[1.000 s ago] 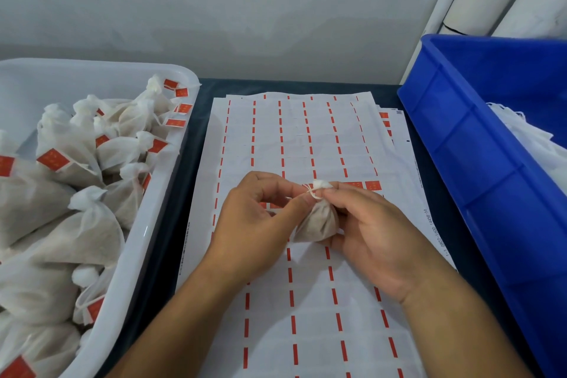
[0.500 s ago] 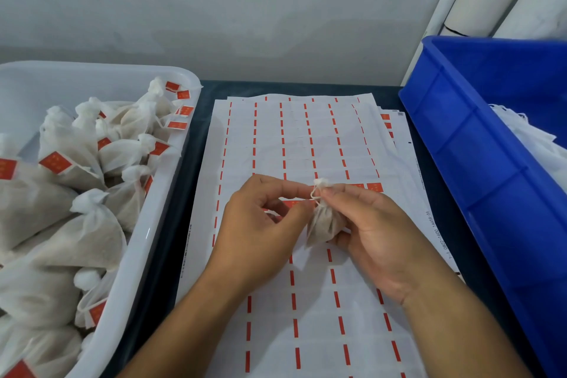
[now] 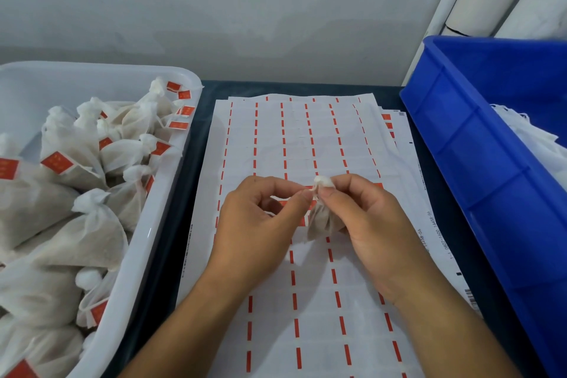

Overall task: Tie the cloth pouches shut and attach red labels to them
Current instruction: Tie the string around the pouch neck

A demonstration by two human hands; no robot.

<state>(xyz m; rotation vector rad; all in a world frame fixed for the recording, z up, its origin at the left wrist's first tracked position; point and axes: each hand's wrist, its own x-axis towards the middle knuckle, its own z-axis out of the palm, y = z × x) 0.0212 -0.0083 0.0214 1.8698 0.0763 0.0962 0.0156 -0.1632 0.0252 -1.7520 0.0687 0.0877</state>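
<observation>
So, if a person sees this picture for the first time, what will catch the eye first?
Probably the two hands in the middle: the left hand and the right hand pinch the neck of a small cloth pouch above the label sheets with their red dashes. Next, the white tub on the left, piled with tied pouches bearing red labels, and the bright blue crate on the right.
</observation>
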